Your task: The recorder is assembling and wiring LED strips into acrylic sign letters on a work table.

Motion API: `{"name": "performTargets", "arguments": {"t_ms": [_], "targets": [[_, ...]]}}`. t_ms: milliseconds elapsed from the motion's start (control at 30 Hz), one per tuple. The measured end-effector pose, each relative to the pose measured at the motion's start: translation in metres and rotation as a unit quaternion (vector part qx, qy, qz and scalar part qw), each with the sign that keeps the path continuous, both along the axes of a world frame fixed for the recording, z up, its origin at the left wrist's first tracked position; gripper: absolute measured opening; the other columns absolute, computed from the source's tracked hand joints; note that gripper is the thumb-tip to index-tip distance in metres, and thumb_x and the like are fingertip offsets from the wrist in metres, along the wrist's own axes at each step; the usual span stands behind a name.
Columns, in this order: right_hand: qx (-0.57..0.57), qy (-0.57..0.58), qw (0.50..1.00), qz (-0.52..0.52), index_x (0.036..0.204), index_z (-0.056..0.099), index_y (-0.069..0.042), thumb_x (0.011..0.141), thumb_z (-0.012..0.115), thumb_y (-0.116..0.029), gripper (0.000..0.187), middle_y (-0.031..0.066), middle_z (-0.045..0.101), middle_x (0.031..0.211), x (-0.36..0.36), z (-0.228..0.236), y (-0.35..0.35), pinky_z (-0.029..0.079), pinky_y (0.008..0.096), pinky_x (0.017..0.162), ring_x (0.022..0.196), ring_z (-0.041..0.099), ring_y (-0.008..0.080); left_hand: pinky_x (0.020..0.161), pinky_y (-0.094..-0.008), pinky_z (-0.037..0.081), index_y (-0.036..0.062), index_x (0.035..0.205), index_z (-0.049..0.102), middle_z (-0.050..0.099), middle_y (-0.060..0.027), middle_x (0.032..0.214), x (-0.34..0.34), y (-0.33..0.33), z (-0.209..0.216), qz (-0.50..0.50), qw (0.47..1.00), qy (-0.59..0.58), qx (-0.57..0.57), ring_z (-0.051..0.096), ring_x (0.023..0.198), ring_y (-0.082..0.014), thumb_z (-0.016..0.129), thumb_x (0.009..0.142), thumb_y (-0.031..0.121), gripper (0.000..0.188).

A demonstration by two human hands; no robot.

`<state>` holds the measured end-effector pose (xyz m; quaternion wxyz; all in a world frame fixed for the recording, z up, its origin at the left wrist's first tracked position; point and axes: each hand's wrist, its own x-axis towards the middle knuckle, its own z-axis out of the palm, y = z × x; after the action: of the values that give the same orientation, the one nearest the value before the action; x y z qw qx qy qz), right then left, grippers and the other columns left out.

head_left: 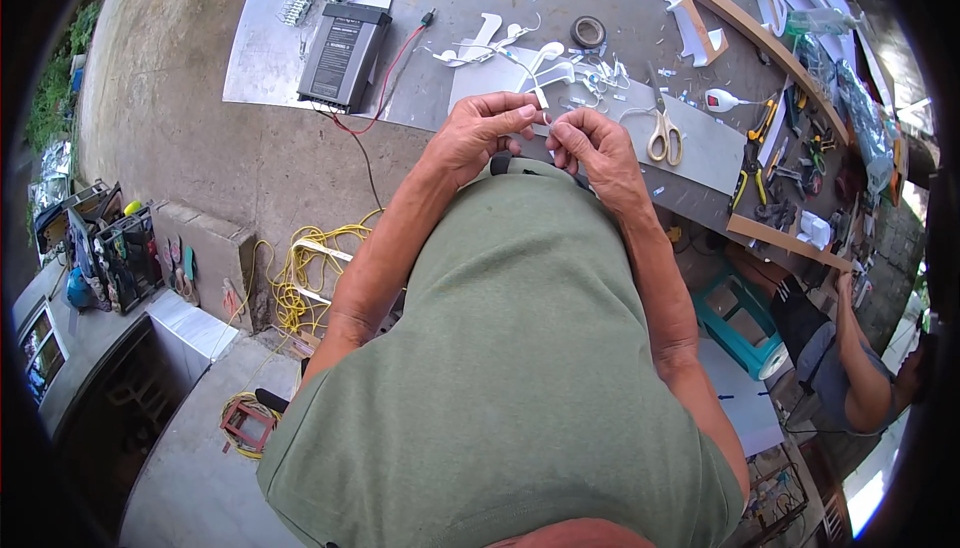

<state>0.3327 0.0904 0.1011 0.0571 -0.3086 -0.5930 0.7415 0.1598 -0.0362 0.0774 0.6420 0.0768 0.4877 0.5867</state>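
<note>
At the near edge of the table, my left hand (pixel 485 135) and my right hand (pixel 597 153) almost meet at the fingertips. Both are closed in a pinch on a thin white wire (pixel 541 95), whose upper end runs up toward the white curved plastic pieces (pixel 545 56). The exact spot between the fingers is too small to make out. Just right of my right hand lie scissors (pixel 664 136) with cream handles. A grey flat board (pixel 700 153) lies under them. Farther back is a roll of black tape (pixel 588 31).
A black power supply box (pixel 345 58) with a red wire (pixel 400 56) stands at the left. Rightward are a white bottle (pixel 722 100), pliers (pixel 750 170) and a wooden edge strip (pixel 740 18). Yellow cord (pixel 300 283) lies on the floor. Another person (pixel 850 368) is near a green stool (pixel 740 313).
</note>
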Motion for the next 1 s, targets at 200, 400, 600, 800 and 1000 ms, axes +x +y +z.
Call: {"name": "performTargets", "arguments": {"t_ms": [200,400,600,800,1000], "targets": [[-0.032,-0.017,0.999,0.021,0.098,0.064,-0.002,0.101,0.059,-0.023,0.022,0.0022,0.067,0.083,-0.011,0.003,-0.039,0.045,0.0206,0.057,0.068,0.058,0.0062,0.064,-0.0216,0.052,-0.0020,0.118,0.066,0.073,-0.0095,0.100,-0.008,-0.027,0.004,0.101,0.993,-0.058,-0.009,0.064,0.079,-0.0085,0.072,0.093,0.019,0.033],[-0.040,-0.044,0.997,0.046,0.096,0.064,-0.003,0.101,0.060,-0.025,0.023,0.0015,0.066,0.082,-0.015,0.007,-0.073,0.045,0.0214,0.059,0.067,0.058,0.0065,0.059,-0.0232,0.051,-0.0060,0.117,0.065,0.073,-0.0123,0.092,-0.023,-0.057,0.006,0.129,0.991,0.030,0.024,0.063,0.068,-0.0102,0.072,0.093,0.023,0.038],[-0.040,-0.048,0.998,0.011,0.094,0.064,-0.003,0.100,0.062,-0.025,0.023,0.0000,0.064,0.080,-0.014,0.009,-0.095,0.045,0.0215,0.060,0.066,0.057,0.0063,0.058,-0.0237,0.051,-0.0083,0.117,0.063,0.073,-0.0149,0.091,-0.034,-0.075,0.013,0.127,0.986,0.104,0.035,0.064,0.066,-0.0100,0.073,0.093,0.028,0.045],[-0.070,-0.038,0.996,-0.028,0.092,0.064,-0.003,0.099,0.064,-0.024,0.023,-0.0003,0.062,0.073,-0.014,0.009,-0.098,0.044,0.0221,0.055,0.061,0.056,0.0065,0.045,-0.0230,0.048,-0.0080,0.113,0.065,0.072,-0.0146,0.080,-0.040,-0.086,0.014,0.122,0.983,0.137,-0.012,0.063,0.056,-0.0116,0.075,0.091,0.031,0.046],[-0.093,-0.030,0.995,-0.032,0.089,0.065,-0.003,0.097,0.066,-0.024,0.023,0.0004,0.063,0.073,-0.017,0.002,-0.079,0.044,0.0212,0.055,0.061,0.056,0.0060,0.042,-0.0225,0.048,-0.0061,0.104,0.065,0.071,-0.0143,0.076,-0.040,-0.079,0.015,0.153,0.976,0.151,-0.038,0.063,0.053,-0.0119,0.076,0.090,0.031,0.041]]}}
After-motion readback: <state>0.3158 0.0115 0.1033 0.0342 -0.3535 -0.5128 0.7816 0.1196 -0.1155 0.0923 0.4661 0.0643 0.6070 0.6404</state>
